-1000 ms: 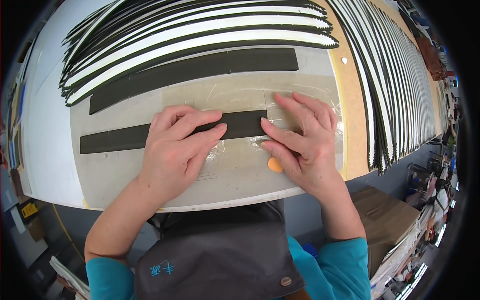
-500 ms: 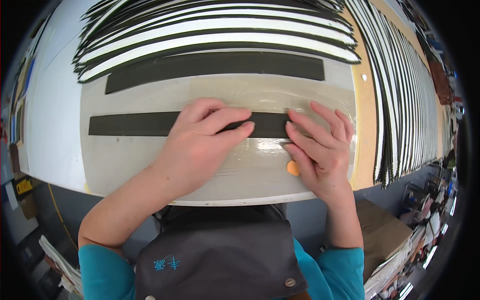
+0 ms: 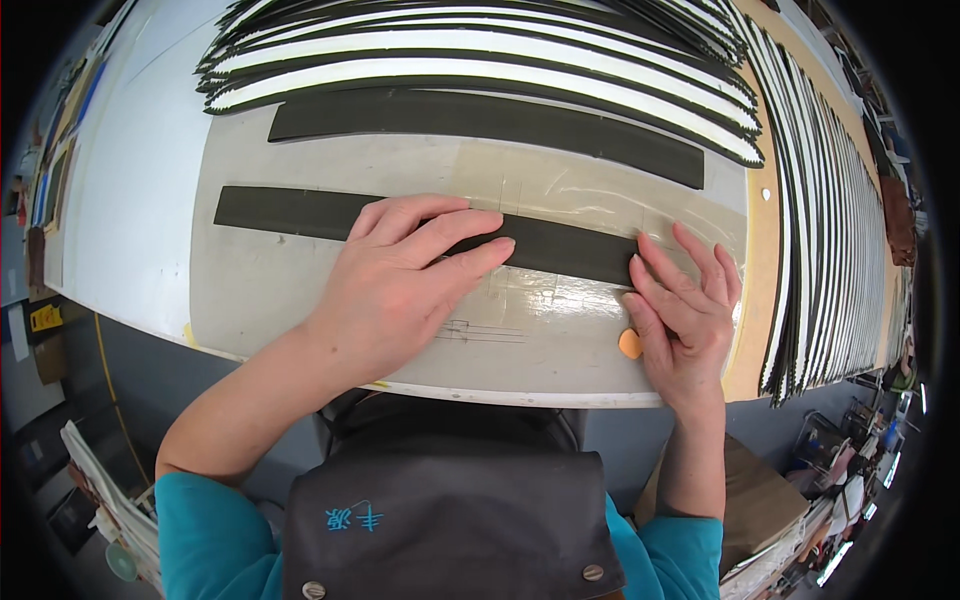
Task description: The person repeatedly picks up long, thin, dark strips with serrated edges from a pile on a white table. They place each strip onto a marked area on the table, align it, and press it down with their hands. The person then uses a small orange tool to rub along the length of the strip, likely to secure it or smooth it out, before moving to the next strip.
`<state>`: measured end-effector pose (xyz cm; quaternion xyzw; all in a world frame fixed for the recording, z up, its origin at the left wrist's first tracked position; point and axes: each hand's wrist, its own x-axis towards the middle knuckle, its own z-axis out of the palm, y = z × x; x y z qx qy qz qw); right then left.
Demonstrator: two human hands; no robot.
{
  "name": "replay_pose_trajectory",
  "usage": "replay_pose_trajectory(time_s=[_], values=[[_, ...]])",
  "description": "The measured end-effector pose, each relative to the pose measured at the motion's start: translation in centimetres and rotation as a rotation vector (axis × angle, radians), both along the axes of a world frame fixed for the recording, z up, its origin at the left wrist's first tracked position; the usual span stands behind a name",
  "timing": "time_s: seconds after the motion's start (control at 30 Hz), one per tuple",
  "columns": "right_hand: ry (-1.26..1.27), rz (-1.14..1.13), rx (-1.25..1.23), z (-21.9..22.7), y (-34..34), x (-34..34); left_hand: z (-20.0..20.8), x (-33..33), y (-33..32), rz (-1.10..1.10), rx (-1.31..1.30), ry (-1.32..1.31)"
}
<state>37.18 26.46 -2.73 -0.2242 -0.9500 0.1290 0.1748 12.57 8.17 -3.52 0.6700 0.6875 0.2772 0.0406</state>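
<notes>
A long flat black strip (image 3: 570, 246) lies across the grey mat in front of me, slanting slightly down to the right. My left hand (image 3: 400, 270) rests over its middle, with thumb and fingers closing on the strip's two long edges. At the right end, my right hand (image 3: 690, 300) has its thumb and first fingers bent around the tip, while the other fingers stretch away. Its palm side is partly hidden. Beside the right thumb sits a small orange disc (image 3: 630, 344). Farther off, a second black strip (image 3: 480, 122) lies flat on the mat.
A pile of white strips with black edges (image 3: 480, 75) spreads along the back. More such strips stand in a dense row (image 3: 830, 230) on the tan board at the right. A small white piece (image 3: 766, 194) lies on that board. The table's front edge (image 3: 500, 399) runs before my apron.
My hands have moved farther apart along the black strip, the left now nearer its left end. The whole view has turned, so the strips slant down to the right.
</notes>
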Motion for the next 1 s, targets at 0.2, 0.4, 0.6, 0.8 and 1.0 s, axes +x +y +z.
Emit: replay_pose_trajectory(time_s=[0.2, 0.4, 0.6, 0.8, 1.0], values=[[-0.007, -0.004, -0.014, 0.02, 0.05, 0.09, -0.01, 0.09, 0.07, -0.010, 0.000, 0.003], [-0.025, 0.008, -0.022, 0.33, 0.07, 0.00, -0.05, -0.10, 0.07, -0.010, -0.002, 0.020], [-0.025, 0.013, -0.015, 0.15, 0.16, 0.09, -0.30, -0.06, 0.08, -0.008, -0.001, 0.029], [-0.015, 0.013, -0.039, 0.23, 0.19, 0.03, -0.09, -0.10, 0.07, -0.007, -0.014, 0.039], [-0.002, 0.016, -0.027, 0.33, 0.28, 0.16, 0.47, 0.21, 0.41, 0.001, -0.063, 0.071]])
